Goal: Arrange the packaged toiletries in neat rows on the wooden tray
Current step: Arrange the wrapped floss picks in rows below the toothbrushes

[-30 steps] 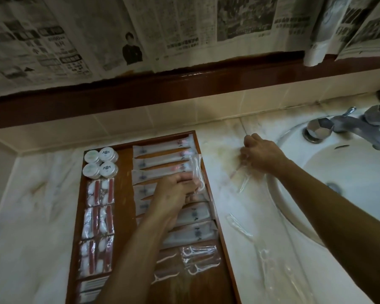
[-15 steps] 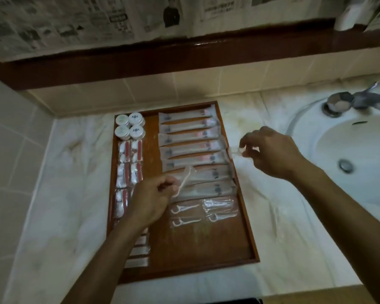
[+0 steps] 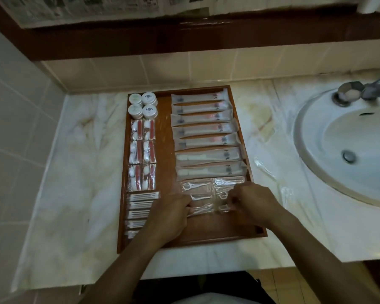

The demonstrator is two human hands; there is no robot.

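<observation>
Single view only, head-worn wide-angle camera, so no second view shares anything with it. It looks forward and steeply down from above the near edge of the marble counter [image 3: 79,172], facing the tiled back wall [image 3: 162,69]. The wooden tray [image 3: 165,163] sits about centre frame, close in; both forearms enter from the bottom edge and the left hand [image 3: 171,213] and right hand [image 3: 252,205] fall just below centre. The sink [image 3: 316,137] is cut off at the right edge, and newspaper sheets [image 3: 92,7] are clipped along the top. Straight lines bow near the frame edges. Dim light, slight blur overall.
</observation>
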